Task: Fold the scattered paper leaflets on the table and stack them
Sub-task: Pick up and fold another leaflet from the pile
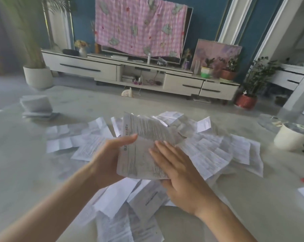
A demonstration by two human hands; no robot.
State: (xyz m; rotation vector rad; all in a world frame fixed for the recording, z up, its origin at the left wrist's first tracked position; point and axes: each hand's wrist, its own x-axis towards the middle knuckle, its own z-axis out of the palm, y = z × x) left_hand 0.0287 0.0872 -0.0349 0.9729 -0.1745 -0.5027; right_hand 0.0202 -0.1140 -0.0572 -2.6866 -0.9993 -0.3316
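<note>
Across the pale grey tabletop lie scattered white printed leaflets. Above them the left hand grips one creased leaflet by its edge, and the right hand lies flat-fingered on it. At far left sits a folded white stack.

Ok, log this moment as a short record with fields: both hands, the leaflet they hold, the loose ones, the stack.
held leaflet: raised off the table, creased, far part bent up
left hand: grips its left edge, thumb on top
right hand: straight fingers lie flat on it
loose leaflets: unfolded, overlapping, spread under and around the hands
stack: folded leaflets, far left, apart from the rest
left to do: many leaflets unfolded
</note>
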